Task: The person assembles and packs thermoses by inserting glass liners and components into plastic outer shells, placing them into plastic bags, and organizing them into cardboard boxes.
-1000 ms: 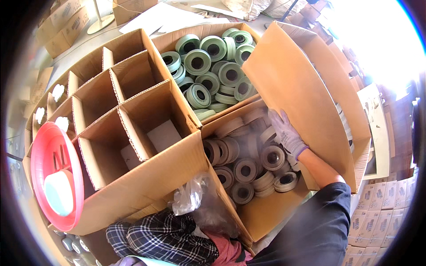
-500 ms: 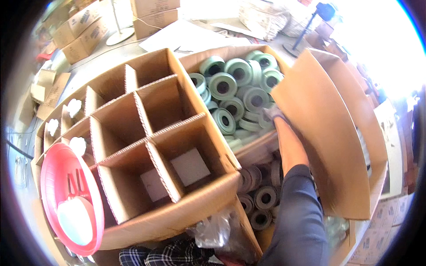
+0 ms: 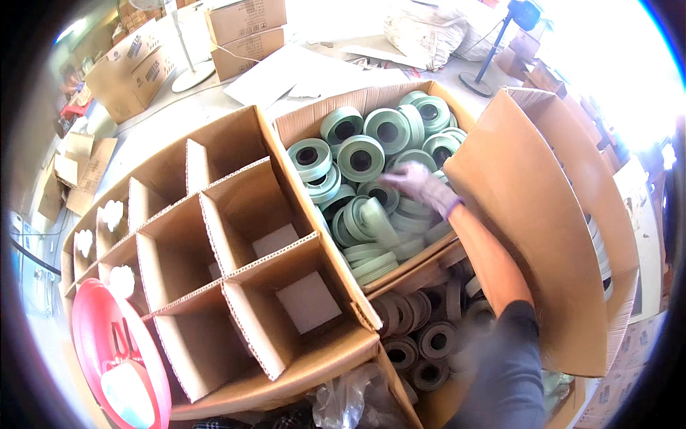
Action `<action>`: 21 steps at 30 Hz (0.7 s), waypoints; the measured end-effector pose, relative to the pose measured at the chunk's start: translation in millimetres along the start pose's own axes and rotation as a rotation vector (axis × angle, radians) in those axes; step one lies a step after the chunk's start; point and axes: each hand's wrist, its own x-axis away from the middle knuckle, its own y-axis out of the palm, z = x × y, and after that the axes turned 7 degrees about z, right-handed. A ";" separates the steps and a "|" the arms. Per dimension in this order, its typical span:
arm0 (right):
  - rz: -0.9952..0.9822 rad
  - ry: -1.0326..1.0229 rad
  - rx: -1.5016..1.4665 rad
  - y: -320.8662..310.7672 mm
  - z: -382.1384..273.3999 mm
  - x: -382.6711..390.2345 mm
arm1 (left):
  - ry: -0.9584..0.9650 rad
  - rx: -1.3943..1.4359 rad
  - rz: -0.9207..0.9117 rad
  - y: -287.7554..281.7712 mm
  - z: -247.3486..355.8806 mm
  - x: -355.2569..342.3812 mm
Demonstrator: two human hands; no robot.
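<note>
My right hand [image 3: 421, 184], in a pale thin glove, reaches over a cardboard box [image 3: 314, 114] heaped with pale green ring-shaped parts [image 3: 359, 159]. Its fingers stretch to the left, a little apart, with the tips at one green ring [image 3: 379, 193]; whether they touch it I cannot tell. Nothing shows in the grasp. Green rings lie at all angles about the hand, some on edge and some flat. My left hand is out of the picture.
A divided carton [image 3: 257, 186] stands at left, several white pieces [image 3: 112, 214] in its far-left cells. On its near-left corner rests a pink basin [image 3: 86, 336] with a dark-handled tool. Darker rings [image 3: 437, 340] fill a nearer box. A tall cardboard flap [image 3: 529, 229] rises right of my arm.
My right hand has moved left, from the box's right side to over the middle of the green rings. Its fingers show more plainly. The view has shifted slightly.
</note>
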 end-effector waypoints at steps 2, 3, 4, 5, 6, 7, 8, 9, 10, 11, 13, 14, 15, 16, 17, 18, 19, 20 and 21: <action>0.652 -0.031 0.142 -7.7 16.8 -34.6 | 0.017 -0.024 -0.034 -9.0 -7.6 -5.9; 0.759 0.042 0.277 -13.4 18.9 -46.5 | 0.017 -0.030 -0.042 -10.0 -11.5 -6.5; 0.866 0.109 0.402 -20.0 21.4 -61.2 | 0.003 -0.035 -0.047 -10.3 -12.9 -6.1; 0.832 0.152 0.397 -27.8 31.6 -77.7 | -0.015 -0.041 -0.056 -10.2 -13.2 -3.7; 0.795 0.192 0.389 -30.6 47.8 -97.8 | -0.031 -0.042 -0.064 -9.0 -15.3 -1.9; 0.870 0.175 0.336 -25.3 62.6 -119.4 | -0.054 -0.041 -0.076 -7.5 -16.1 -1.1; 0.931 0.155 0.280 -15.8 71.3 -139.5 | -0.085 -0.037 -0.087 -5.0 -14.3 -0.7; 0.979 0.208 0.348 -8.7 74.2 -153.2 | -0.114 -0.032 -0.102 -3.8 -12.8 -0.5; 1.025 0.271 0.418 -2.7 77.0 -161.3 | -0.143 -0.030 -0.123 -3.6 -11.6 -0.2; 1.007 0.284 0.050 -1.2 82.0 -166.8 | -0.174 -0.022 -0.139 -1.7 -8.5 0.7; 0.962 0.304 -0.091 12.3 114.4 -180.9 | -0.227 -0.021 -0.156 4.1 -3.5 2.9; 0.818 0.368 -0.117 19.4 114.6 -180.4 | -0.233 -0.026 -0.136 8.6 1.7 7.5; 0.815 0.355 -0.111 14.7 133.6 -189.1 | -0.201 -0.038 -0.118 10.0 -2.7 9.8; 0.804 0.288 -0.265 12.6 165.3 -202.1 | -0.147 -0.056 -0.111 7.4 -16.2 9.2; 0.807 0.227 -0.404 5.7 204.4 -208.8 | -0.114 -0.074 -0.141 6.4 -39.9 6.5; 0.791 0.147 -0.539 -5.6 225.4 -205.8 | -0.097 -0.079 -0.163 13.9 -59.3 5.1; 0.413 0.072 -0.496 7.1 194.0 -201.4 | -0.158 -0.066 -0.167 27.4 -46.4 14.1; 0.241 -0.061 -0.298 31.1 171.1 -189.4 | -0.125 -0.041 -0.123 26.5 -36.0 13.2; 0.150 -0.281 -0.021 62.1 153.8 -173.0 | -0.093 -0.026 -0.094 22.2 -30.8 7.8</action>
